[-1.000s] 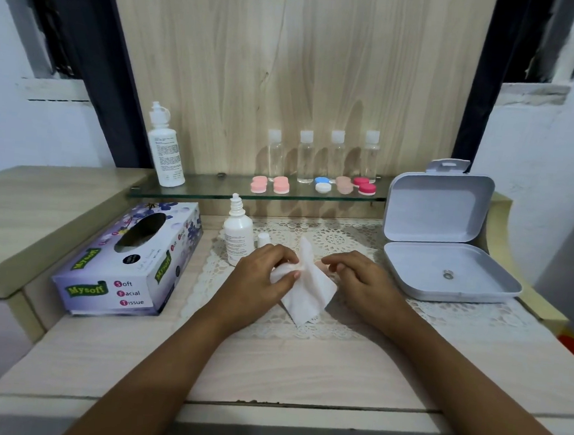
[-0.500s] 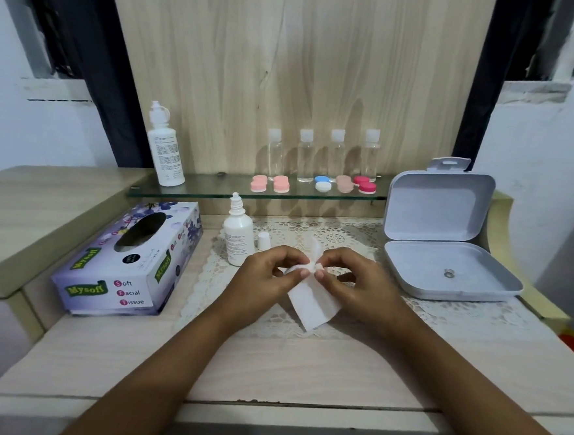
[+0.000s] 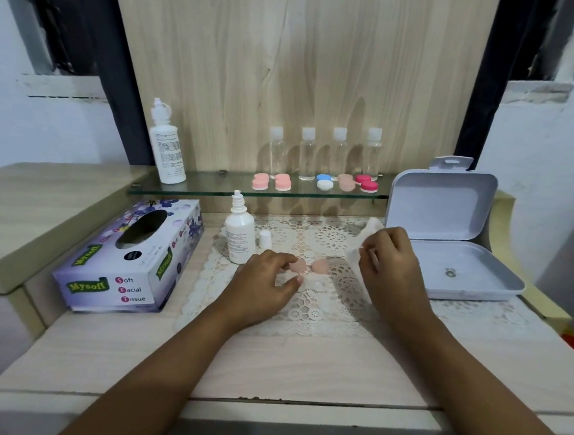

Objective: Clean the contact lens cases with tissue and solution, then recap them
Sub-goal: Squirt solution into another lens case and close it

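Pinching tissue (image 3: 368,231), right grip (image 3: 389,258) hangs beside the open box (image 3: 478,285) holding a metal piece (image 3: 450,272); left grip (image 3: 267,279) pinches a peach cap (image 3: 300,267).

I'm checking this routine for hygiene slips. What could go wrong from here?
The small solution bottle stands uncapped close to the left hand; a knock could tip and spill it. The two peach caps lie on the lace mat, where they may pick up lint. The tissue gripped in the right hand could shed fibres.
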A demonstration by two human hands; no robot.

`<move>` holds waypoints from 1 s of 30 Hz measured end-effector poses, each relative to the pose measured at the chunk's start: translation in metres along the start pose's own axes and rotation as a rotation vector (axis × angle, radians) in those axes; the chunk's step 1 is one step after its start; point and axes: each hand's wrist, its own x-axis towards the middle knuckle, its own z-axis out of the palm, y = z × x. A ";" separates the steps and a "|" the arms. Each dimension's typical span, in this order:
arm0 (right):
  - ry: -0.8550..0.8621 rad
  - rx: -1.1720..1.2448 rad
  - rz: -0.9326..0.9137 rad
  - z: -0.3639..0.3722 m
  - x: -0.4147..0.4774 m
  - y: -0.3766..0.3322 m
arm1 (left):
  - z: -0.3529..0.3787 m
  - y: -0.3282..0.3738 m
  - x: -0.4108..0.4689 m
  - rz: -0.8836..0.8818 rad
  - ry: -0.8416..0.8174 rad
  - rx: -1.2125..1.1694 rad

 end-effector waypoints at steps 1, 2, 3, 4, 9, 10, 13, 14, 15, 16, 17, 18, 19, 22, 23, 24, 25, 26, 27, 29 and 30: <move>-0.010 -0.025 -0.031 0.000 -0.001 0.001 | 0.000 0.000 0.000 -0.005 -0.032 0.046; -0.030 -0.036 -0.056 0.001 -0.001 0.001 | 0.000 0.000 -0.001 -0.008 -0.058 0.078; -0.060 -0.032 -0.076 0.002 -0.002 0.000 | 0.000 0.000 -0.001 -0.009 -0.076 0.095; -0.101 -0.010 -0.090 0.003 -0.003 0.000 | -0.001 0.001 -0.001 -0.002 -0.087 0.102; -0.317 0.221 -0.109 0.012 -0.007 -0.005 | -0.002 0.003 -0.002 0.007 -0.117 0.097; -0.349 0.234 -0.099 0.012 -0.007 -0.006 | -0.001 0.003 -0.002 0.006 -0.116 0.099; -0.411 0.200 -0.088 0.012 -0.006 -0.006 | 0.000 0.002 -0.001 0.018 -0.092 0.112; -0.425 0.182 -0.096 0.012 -0.006 -0.005 | 0.000 0.001 -0.001 0.024 -0.085 0.115; -0.437 0.167 -0.110 0.011 -0.006 -0.006 | 0.001 0.001 -0.001 0.029 -0.080 0.111; -0.449 0.162 -0.120 0.011 -0.006 -0.006 | 0.001 0.001 -0.001 0.035 -0.075 0.102; -0.459 0.164 -0.119 0.011 -0.006 -0.007 | 0.001 0.001 -0.001 0.042 -0.072 0.093; -0.473 0.167 -0.106 0.010 -0.006 -0.007 | 0.001 0.001 -0.001 0.048 -0.072 0.091; -0.498 0.170 -0.087 0.010 -0.006 -0.008 | 0.001 0.001 -0.001 0.053 -0.072 0.093; -0.561 0.176 -0.050 0.009 -0.008 -0.009 | 0.001 -0.001 -0.001 0.068 -0.084 0.107; -0.578 0.164 -0.047 0.009 -0.008 -0.009 | 0.001 -0.001 -0.001 0.076 -0.090 0.115; -0.594 0.150 -0.049 0.008 -0.009 -0.008 | 0.001 -0.001 -0.001 0.085 -0.094 0.117; -0.612 0.131 -0.051 0.007 -0.009 -0.007 | 0.001 -0.002 0.000 0.092 -0.095 0.110; -0.628 0.111 -0.054 0.006 -0.010 -0.006 | 0.001 -0.002 0.000 0.096 -0.093 0.095; -0.642 0.093 -0.062 0.006 -0.011 -0.005 | 0.002 -0.003 0.001 0.096 -0.091 0.081; -0.650 0.072 -0.094 0.008 -0.012 -0.004 | 0.002 -0.003 0.002 0.096 -0.090 0.069; -0.650 0.061 -0.106 0.010 -0.013 -0.005 | 0.002 -0.004 0.002 0.097 -0.089 0.066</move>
